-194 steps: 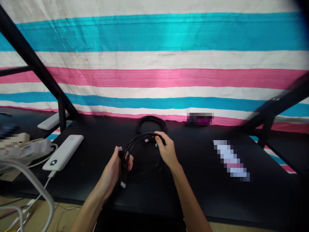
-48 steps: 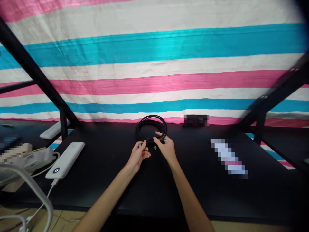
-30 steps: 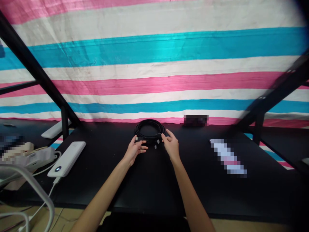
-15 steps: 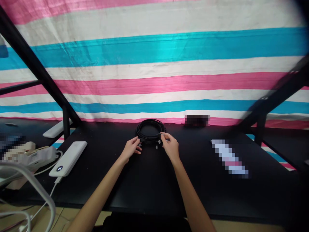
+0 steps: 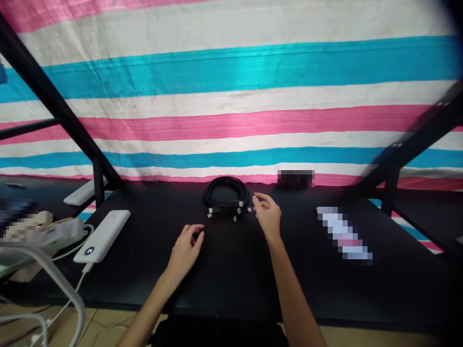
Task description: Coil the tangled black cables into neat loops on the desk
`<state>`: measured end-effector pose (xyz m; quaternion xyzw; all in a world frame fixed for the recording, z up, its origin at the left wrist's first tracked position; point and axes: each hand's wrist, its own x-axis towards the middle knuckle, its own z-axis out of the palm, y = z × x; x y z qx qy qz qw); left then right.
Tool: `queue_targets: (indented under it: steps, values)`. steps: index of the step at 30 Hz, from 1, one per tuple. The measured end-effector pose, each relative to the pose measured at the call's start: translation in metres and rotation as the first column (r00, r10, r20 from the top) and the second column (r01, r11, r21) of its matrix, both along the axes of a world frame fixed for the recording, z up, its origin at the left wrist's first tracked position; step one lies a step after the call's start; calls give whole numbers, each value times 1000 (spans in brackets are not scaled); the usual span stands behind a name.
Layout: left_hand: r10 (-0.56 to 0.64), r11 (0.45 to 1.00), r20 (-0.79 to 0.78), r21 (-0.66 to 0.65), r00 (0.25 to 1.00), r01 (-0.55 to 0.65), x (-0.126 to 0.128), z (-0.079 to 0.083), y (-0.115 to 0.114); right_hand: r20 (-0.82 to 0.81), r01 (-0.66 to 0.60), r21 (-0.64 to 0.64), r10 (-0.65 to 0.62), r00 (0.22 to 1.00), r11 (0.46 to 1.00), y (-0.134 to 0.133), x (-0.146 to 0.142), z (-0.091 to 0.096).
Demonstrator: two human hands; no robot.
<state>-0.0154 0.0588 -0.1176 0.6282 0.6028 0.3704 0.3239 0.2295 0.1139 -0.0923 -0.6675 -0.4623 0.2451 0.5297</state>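
Note:
Coiled black cables (image 5: 207,194) lie in a ring on the black table (image 5: 224,270). Several pale connector ends, among them a white-tipped plug (image 5: 211,210) and another plug (image 5: 240,204), show along the ring's near side. My left hand (image 5: 187,243) is over the table, nearer to me than the coil and to its left, fingers loosely curled with a gap to the thumb and nothing in them. Just right of the connectors is my right hand (image 5: 268,212), its fingers bent and apart, apparently holding nothing. Neither hand touches the cables.
A white power bank (image 5: 104,236) with a plugged-in cable lies left, near power strips (image 5: 61,233). Blurred-out flat and dark objects (image 5: 345,236) (image 5: 295,178) are on the right and at the back. Black frame bars (image 5: 398,149) slope at both sides before a striped sheet (image 5: 231,115).
Both hands have come away from the coil: my left hand moved back toward me and left, my right hand moved right. The plugs they covered now show.

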Motion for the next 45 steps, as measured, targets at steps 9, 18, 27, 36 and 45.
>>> queue_targets:
  steps: [9,18,27,36,45]
  values:
    - [155,970,-470,241,869,-43,-41,-30,-45,83,-225,-211,247,965,951,-93,50,-36]
    - [206,951,-689,307,695,22,-18,-24,-18,217,-72,-208,118,969,975,-103,63,-58]
    - [186,957,-700,289,689,36,-17,-23,-17,288,-33,-220,98,953,975,-103,62,-58]
    - [162,967,-803,244,573,69,-14,-20,-23,288,-25,-228,92,953,973,-102,62,-58]
    - [152,973,-791,225,593,51,-13,-21,-28,295,-32,-225,99,950,974,-102,62,-58]
